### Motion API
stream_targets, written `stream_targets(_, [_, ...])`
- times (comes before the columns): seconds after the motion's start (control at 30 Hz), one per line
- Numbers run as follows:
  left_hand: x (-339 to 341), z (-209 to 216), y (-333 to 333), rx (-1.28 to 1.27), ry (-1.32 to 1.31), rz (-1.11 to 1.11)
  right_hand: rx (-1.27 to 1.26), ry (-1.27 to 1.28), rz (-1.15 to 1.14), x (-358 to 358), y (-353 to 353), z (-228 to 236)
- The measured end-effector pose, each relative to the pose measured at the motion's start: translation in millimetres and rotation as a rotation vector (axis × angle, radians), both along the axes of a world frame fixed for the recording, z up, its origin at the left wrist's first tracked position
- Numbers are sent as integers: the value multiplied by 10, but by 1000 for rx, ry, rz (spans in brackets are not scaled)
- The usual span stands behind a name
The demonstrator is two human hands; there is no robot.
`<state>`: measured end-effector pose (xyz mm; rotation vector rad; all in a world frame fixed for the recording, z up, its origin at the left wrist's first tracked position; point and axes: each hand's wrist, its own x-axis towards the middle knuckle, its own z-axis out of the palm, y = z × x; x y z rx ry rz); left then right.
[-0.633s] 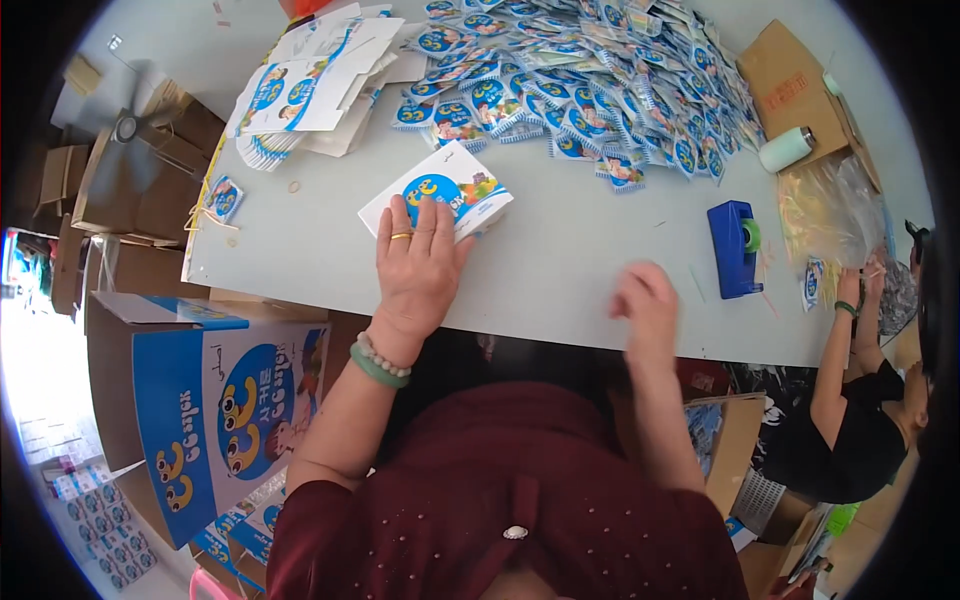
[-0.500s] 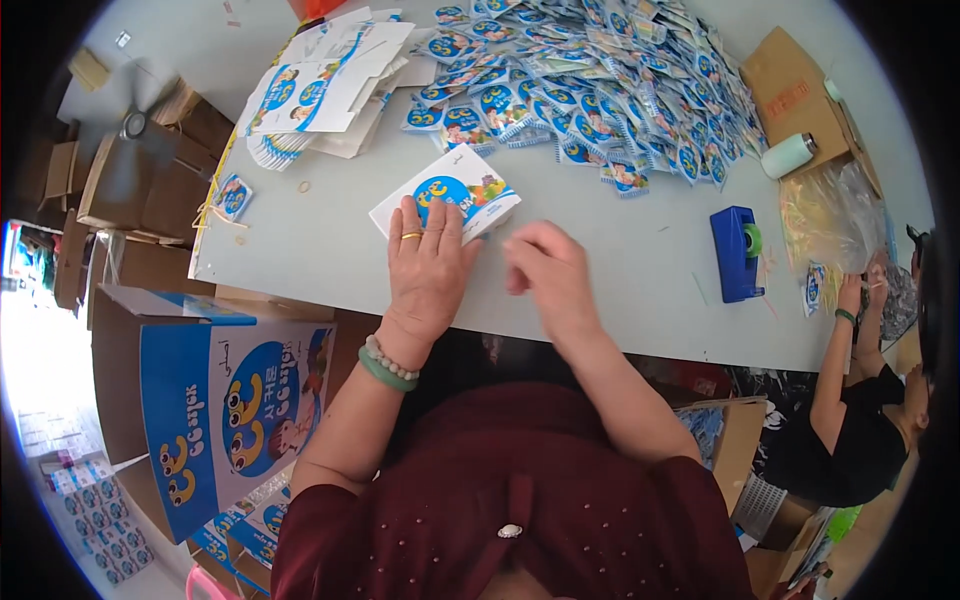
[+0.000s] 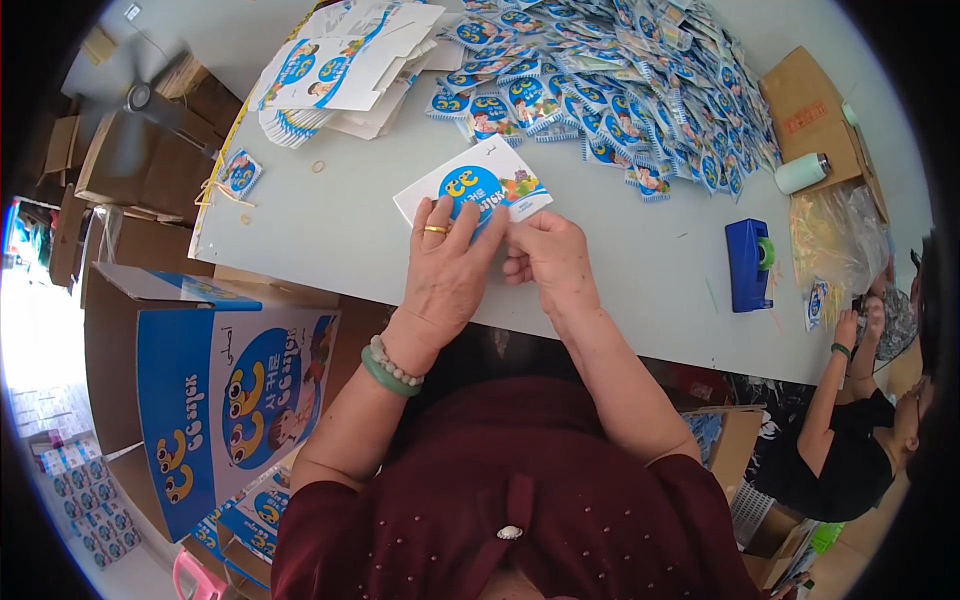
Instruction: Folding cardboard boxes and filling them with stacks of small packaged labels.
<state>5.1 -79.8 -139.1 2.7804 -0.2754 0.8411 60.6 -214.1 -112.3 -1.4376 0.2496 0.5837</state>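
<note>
A small white and blue carton [image 3: 472,187] with a printed cartoon and fruit lies on the table near its front edge. My left hand [image 3: 450,262] rests flat on the carton's near left part, fingers stretched out, a ring on one of them. Against the carton's near right edge, my right hand [image 3: 550,258] is closed, thumb and forefinger pressed together with the other fingers curled under. Whatever its fingertips may pinch is hidden or too small to make out.
Flat white cartons [image 3: 350,60] are stacked at the back left, beside a large heap of small blue packets [image 3: 620,90]. A blue tape dispenser [image 3: 745,265] and a pale green bottle [image 3: 802,174] stand at right. A big printed box [image 3: 235,400] is at left; a co-worker [image 3: 840,440] works at far right.
My right hand has come in to the carton's near right edge and touches it. In the view, the table and carton have shifted a little to the right; my left hand stays on the carton.
</note>
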Motion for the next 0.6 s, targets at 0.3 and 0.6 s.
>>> stream_targets(0.3, [52,129,-95,-147,45,36,-108,-233,101,65,-135,-281])
stream_targets(0.6, [359,159,-250,-196,-45,42,-577,-811,98,32,-233,-722])
